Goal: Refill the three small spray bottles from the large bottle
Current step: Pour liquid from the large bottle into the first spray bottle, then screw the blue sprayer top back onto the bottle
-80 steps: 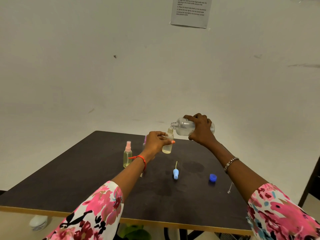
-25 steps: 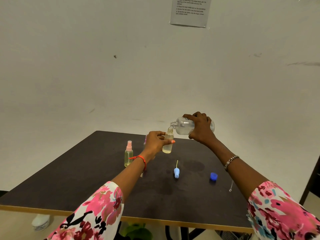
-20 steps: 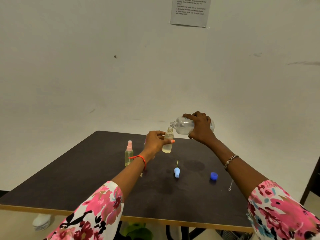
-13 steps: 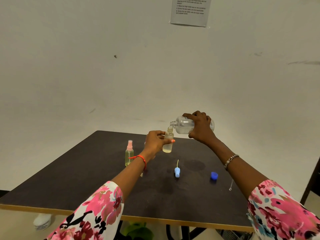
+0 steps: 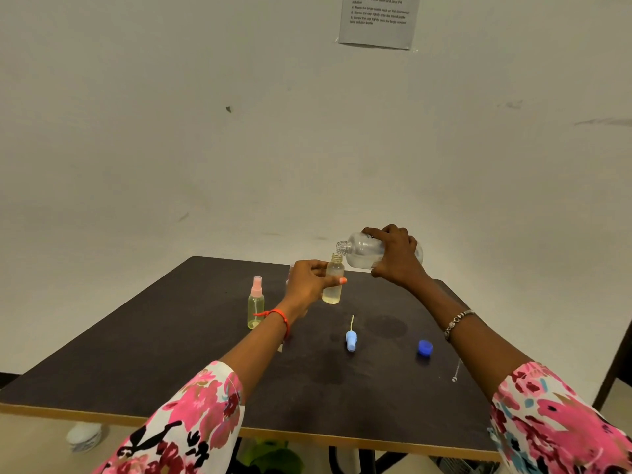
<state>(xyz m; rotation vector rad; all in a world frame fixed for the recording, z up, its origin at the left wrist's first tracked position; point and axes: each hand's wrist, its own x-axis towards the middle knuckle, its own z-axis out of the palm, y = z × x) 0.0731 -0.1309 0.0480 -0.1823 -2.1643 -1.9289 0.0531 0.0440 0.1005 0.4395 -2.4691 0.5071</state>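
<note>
**Table** (image 5: 154,354): dark top, pale edge.

**Large bottle** (image 5: 360,251): clear plastic, uncapped, tipped almost level above the far side of the table. Its mouth is just over the neck of the small bottle. It looks mostly empty, so it is probably light. The smooth wall may be slippery when wet, so it is best gripped round the middle of the body.

**Right hand** (image 5: 396,258): fingers curled over the large bottle's body from above.

**Left hand** (image 5: 307,285): fingers and thumb wrapped round the small bottle at mid-height.

**Small bottle** (image 5: 332,294): open, upright, held clear of the table, with pale yellowish liquid in its lower part. Probably thin, stiff and very light. It should be held at the waist, leaving the narrow neck free.

**Pink-topped spray bottle** (image 5: 255,304): stands capped on the table, left of the left hand.

**Third bottle**: a sliver may show behind the left hand, but I cannot tell.

**Spray head** (image 5: 351,338): light blue, with its tube, lying on the table in front of the held bottle.

**Blue cap** (image 5: 425,347): on the table, right of the spray head.
</note>
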